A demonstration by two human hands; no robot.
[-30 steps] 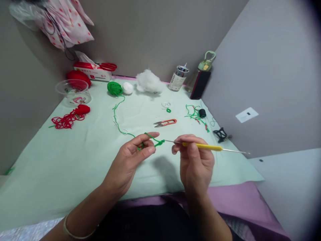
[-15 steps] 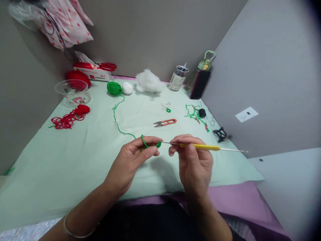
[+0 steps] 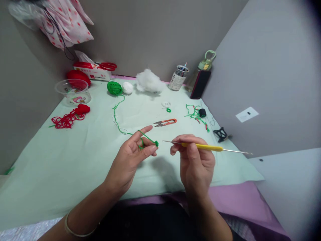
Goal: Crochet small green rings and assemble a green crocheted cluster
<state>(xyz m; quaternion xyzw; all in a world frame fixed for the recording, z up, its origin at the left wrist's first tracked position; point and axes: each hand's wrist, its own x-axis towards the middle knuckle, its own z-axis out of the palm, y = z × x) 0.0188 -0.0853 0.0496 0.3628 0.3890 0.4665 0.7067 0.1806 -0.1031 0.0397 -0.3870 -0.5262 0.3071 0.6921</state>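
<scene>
My left hand [image 3: 132, 154] pinches a small green crocheted piece [image 3: 156, 143] between thumb and fingers. Green yarn [image 3: 147, 137] loops over its raised index finger and runs back across the cloth to a green yarn ball [image 3: 114, 88]. In my right hand [image 3: 194, 157] is a crochet hook [image 3: 203, 147] with a yellow handle, held like a pen. The hook's thin metal tip points left, a short gap away from the green piece. Just beyond both hands lie orange thread snips [image 3: 166, 123].
Behind are a white yarn ball [image 3: 127, 87], stuffing [image 3: 148, 81], a pen cup [image 3: 178, 78], a phone [image 3: 200, 84] and a bottle [image 3: 207, 60]. To the left sit a plastic tub [image 3: 75, 95] and red yarn [image 3: 67, 118]. Yarn scraps [image 3: 194, 112] and a black spool [image 3: 202, 113] lie right.
The hook's tip has come away from the green piece, moving slightly right. My left index finger has lifted, drawing the yarn into a straight line to the piece.
</scene>
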